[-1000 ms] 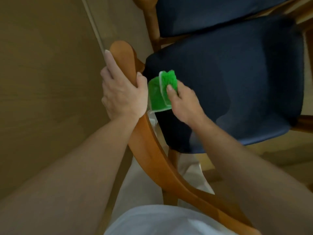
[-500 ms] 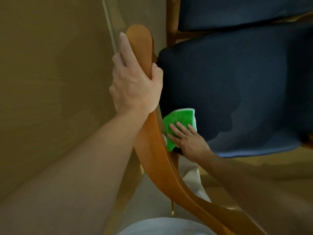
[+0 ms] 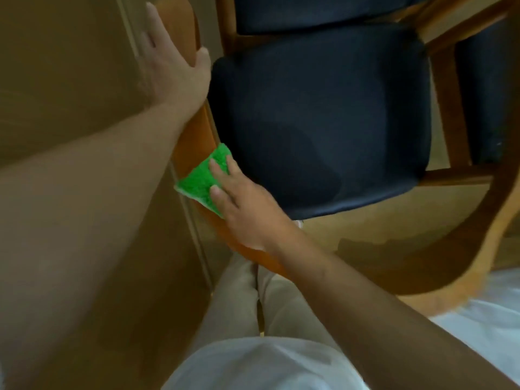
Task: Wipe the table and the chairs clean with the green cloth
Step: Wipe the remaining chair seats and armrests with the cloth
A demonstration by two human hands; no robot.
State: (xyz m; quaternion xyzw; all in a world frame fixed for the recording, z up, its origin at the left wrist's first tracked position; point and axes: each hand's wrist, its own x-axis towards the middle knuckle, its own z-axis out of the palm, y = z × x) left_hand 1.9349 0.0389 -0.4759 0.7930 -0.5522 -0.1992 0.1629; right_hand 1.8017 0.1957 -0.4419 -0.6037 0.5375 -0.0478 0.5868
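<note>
A wooden chair with a dark blue seat (image 3: 323, 122) stands right below me. Its curved orange-brown back rail (image 3: 194, 142) runs from the top left down toward my legs. The green cloth (image 3: 201, 180) lies folded on that rail, pressed flat under the fingers of my right hand (image 3: 244, 209). Higher up the same rail, my left hand (image 3: 174, 66) grips the rounded end, fingers over its outer side and thumb on the seat side.
The tan wooden table top (image 3: 56, 80) fills the left side, its edge close beside the chair rail. A second blue-seated chair (image 3: 309, 12) stands beyond, and another (image 3: 484, 94) at the right. My legs are between table and chair.
My right hand has brought the cloth up from the seat's near corner onto the back rail. The view has shifted, so more of the chair shows at the right.
</note>
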